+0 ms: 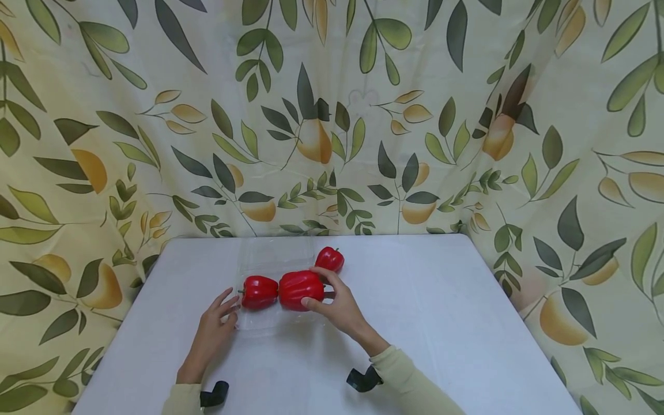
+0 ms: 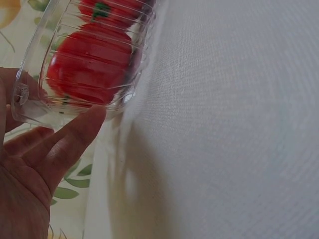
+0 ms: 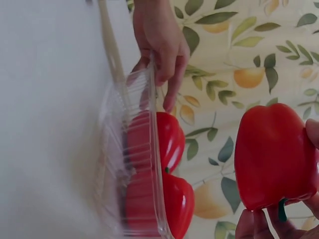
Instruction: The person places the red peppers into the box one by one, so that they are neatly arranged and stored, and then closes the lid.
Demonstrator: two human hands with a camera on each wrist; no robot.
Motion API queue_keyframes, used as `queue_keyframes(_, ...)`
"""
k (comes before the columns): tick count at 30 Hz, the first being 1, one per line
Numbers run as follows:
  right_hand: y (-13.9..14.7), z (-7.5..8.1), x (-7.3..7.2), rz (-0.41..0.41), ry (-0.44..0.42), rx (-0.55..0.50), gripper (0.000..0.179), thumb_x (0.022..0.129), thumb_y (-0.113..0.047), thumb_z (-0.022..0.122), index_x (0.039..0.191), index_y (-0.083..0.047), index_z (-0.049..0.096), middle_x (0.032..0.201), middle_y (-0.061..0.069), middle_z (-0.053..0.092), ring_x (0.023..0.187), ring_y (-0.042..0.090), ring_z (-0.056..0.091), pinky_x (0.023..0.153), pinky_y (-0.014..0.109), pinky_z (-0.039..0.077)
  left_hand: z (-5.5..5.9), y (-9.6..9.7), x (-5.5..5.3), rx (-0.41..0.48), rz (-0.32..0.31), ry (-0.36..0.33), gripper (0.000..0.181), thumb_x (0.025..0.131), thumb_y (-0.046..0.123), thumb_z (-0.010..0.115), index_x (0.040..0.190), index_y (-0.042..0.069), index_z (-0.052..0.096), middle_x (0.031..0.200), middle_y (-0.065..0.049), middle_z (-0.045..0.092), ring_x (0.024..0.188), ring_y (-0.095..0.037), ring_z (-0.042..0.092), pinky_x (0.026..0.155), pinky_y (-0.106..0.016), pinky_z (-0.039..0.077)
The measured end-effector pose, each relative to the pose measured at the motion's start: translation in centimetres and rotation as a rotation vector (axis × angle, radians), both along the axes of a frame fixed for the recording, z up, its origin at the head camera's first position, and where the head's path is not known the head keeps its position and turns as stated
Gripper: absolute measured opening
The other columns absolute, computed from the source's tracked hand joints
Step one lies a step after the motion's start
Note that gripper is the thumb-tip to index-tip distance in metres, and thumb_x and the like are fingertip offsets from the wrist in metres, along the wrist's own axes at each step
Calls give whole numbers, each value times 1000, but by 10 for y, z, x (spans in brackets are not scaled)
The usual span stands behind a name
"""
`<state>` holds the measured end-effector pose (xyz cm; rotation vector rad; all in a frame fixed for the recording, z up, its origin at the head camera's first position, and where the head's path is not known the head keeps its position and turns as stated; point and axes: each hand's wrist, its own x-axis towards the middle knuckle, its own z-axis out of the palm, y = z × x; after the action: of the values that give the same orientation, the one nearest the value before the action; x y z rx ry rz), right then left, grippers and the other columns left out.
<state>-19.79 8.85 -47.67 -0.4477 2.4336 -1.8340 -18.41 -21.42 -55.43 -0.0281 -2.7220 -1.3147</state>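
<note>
My right hand (image 1: 337, 302) holds a red bell pepper (image 3: 274, 157) by its stem end, thumb and fingers on either side. This pepper is raised over a clear plastic container (image 2: 32, 62). Two more bell peppers lie inside: one by the left end (image 1: 260, 292), the other (image 3: 178, 204) beside it in the right wrist view. My left hand (image 1: 211, 328) touches the container's left end with fairly straight fingers, the thumb low near its bottom corner. Behind my right hand sits another red bell pepper (image 1: 330, 259), partly covered by the fingers.
The container's transparent lid (image 1: 277, 253) stretches toward the back of the white-covered table (image 1: 441, 323). A leaf-and-fruit patterned curtain (image 1: 342, 127) hangs behind and at both sides. Black wrist-worn devices (image 1: 363, 379) show at both wrists.
</note>
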Motion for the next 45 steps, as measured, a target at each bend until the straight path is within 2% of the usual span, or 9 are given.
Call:
queue_keyframes(5,-7,12,8,30,-31,-6,77,77,-17,81,144,-19,44,140,6,51,125,25,51,94,35,55,-1,0,-2,3,-1,18,40,94,5,55,134,0,58,154,-14,41,117,-35,65,80,-29,61)
queue_keyframes(9,-10,22,14,66,-36,-12,75,79,-17,79,144,-13,43,139,8,52,124,27,52,92,29,56,-2,0,-3,13,-1,19,40,94,3,55,134,0,58,154,-15,41,117,-35,65,80,-30,61)
queue_keyframes(12,-13,23,15,83,-38,-25,73,80,-17,77,144,-10,43,139,10,52,124,29,52,91,29,55,-2,0,-3,8,-3,16,40,94,3,55,134,0,58,155,-15,41,117,-35,65,81,-30,61)
queue_keyframes(15,-17,22,14,96,-44,-32,72,82,-16,76,145,-8,43,139,12,52,124,30,51,93,35,55,-1,0,-2,5,1,19,40,94,3,55,134,0,58,154,-15,41,117,-35,65,80,-29,61)
queue_keyframes(20,-24,16,12,89,-53,-18,68,83,-16,75,144,-10,44,137,11,52,123,27,51,93,38,55,0,1,-2,-2,3,33,40,94,3,56,133,0,59,154,-15,42,116,-34,66,80,-29,61)
queue_keyframes(26,-33,-13,0,80,-81,-27,69,83,-16,76,144,-15,44,138,7,52,124,25,50,88,26,54,1,1,-3,-5,-2,28,40,93,2,56,133,-1,59,154,-16,42,116,-35,65,82,-31,61)
queue_keyframes(30,-36,-28,-4,66,-89,-34,70,82,-21,77,144,-19,45,137,2,52,123,22,50,87,25,54,0,2,-2,-8,6,19,41,94,3,56,134,0,58,154,-15,41,116,-35,65,83,-32,60)
queue_keyframes(38,-41,-31,-3,51,-75,-28,70,79,-27,80,141,-21,48,136,0,53,120,24,52,86,34,59,-3,1,0,-8,7,19,41,94,5,56,134,0,58,153,-15,42,115,-35,66,78,-26,61)
queue_keyframes(45,-49,-31,-6,41,-67,-6,69,79,-26,81,140,-21,49,136,1,53,120,24,52,87,37,60,-2,1,-1,-6,4,28,41,94,6,57,134,1,58,154,-15,41,116,-35,65,79,-29,61)
